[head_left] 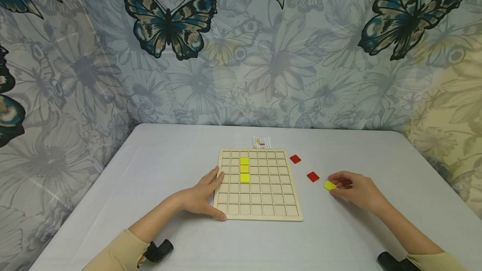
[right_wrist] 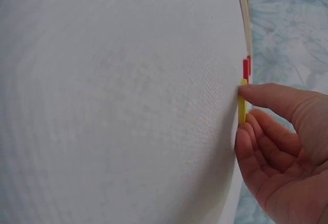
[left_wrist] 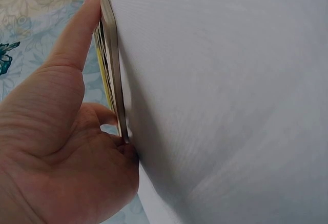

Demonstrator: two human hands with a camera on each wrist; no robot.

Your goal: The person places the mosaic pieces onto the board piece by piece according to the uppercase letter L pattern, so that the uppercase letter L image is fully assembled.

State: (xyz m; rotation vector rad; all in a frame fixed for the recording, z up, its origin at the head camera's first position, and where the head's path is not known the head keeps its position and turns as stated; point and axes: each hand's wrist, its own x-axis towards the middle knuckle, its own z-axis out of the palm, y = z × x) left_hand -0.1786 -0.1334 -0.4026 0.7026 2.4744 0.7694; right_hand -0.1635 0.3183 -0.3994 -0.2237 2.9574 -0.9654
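The gridded board (head_left: 267, 199) holds three yellow tiles (head_left: 244, 169) in one column. The left hand (head_left: 197, 195), fingers apart, touches the board's left edge. At right, the right hand (head_left: 355, 188) pinches another yellow tile (head_left: 329, 185); two red tiles (head_left: 313, 177) lie between, a small card (head_left: 261, 142) behind the board.

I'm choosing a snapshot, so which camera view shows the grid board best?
Head view: the grid board appears nearly whole from above. Left wrist shows its side edge; right wrist, a thin sliver.

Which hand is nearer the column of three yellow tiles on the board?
Left. The left hand touches the board, left of the yellow column; the right hand is farther, right of the red tiles.
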